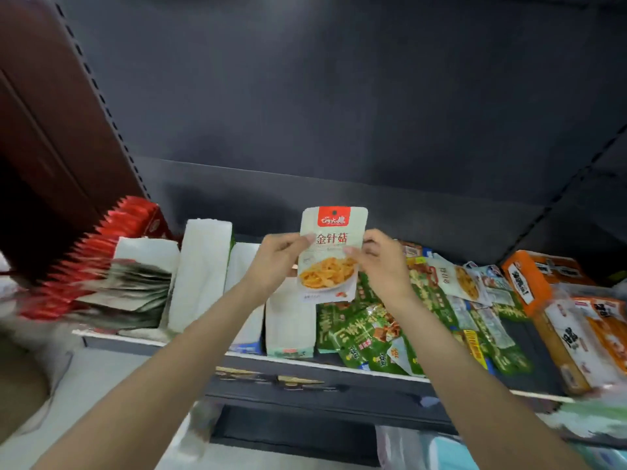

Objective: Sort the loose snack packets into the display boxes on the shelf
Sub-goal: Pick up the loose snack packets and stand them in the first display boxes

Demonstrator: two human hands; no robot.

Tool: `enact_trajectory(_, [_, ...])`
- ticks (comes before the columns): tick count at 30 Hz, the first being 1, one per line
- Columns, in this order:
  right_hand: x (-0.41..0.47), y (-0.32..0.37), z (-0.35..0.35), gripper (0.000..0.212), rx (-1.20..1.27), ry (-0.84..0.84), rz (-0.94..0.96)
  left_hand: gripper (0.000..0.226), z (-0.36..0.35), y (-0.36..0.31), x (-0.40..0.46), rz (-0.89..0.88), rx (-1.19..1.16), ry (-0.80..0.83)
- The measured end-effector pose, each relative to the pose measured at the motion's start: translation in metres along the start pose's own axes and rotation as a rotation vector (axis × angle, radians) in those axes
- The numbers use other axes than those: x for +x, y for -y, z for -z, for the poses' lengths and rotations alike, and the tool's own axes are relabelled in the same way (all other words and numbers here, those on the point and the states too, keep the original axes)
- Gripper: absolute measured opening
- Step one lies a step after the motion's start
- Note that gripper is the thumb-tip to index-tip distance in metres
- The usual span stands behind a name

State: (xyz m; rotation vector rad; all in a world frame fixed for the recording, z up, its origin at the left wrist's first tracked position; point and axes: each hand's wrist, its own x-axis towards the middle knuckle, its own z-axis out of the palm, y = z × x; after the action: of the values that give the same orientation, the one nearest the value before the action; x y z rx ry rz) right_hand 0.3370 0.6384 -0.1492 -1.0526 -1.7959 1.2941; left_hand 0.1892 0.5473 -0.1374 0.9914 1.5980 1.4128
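Upright, pale snack packet [330, 256], red top label, yellow food picture, both hands pinching.

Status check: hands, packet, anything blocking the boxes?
Left hand and right hand both pinch pale mushroom packet, upright above shelf. White display boxes below left. Loose green packets heaped right. Path unobstructed.
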Motion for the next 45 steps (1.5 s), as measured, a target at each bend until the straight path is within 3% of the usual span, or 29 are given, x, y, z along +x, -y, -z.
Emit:
enact_trajectory(3, [-0.013,0.021,-0.064,0.013,0.090,0.010,0.041,0.034,0.069,-0.002,-0.016,-0.098,0.098,-0.076])
enact_trajectory(8, [-0.021,0.061,-0.163,0.009,0.072,-0.030,0.138,0.012,0.170,-0.002,-0.039,-0.285,0.156,-0.190])
enact_trajectory(16, [-0.032,0.093,-0.263,0.014,-0.151,-0.149,0.318,0.013,0.275,0.006,-0.056,-0.326,0.309,-0.276])
enact_trajectory(20, [-0.032,0.090,-0.277,0.017,-0.232,-0.156,0.303,0.015,0.293,0.012,-0.056,-0.289,0.431,-0.258])
enact_trajectory(25, [-0.033,0.080,-0.282,0.014,-0.302,-0.044,0.225,0.017,0.306,0.025,-0.052,-0.244,0.562,-0.210])
enact_trajectory(34, [-0.033,0.090,-0.289,0.016,-0.433,0.005,0.333,0.015,0.313,0.027,-0.061,-0.467,0.694,-0.286])
enact_trajectory(36, [-0.031,0.086,-0.292,0.004,-0.535,0.067,0.305,0.016,0.318,0.032,-0.057,-0.447,0.765,-0.245])
enact_trajectory(40, [-0.033,0.075,-0.295,0.015,-0.580,0.150,0.282,0.021,0.320,0.044,-0.052,-0.269,0.957,0.002])
enact_trajectory(45, [-0.032,0.070,-0.287,0.015,-0.526,0.175,0.261,0.020,0.313,0.048,-0.053,-0.326,0.913,-0.075])
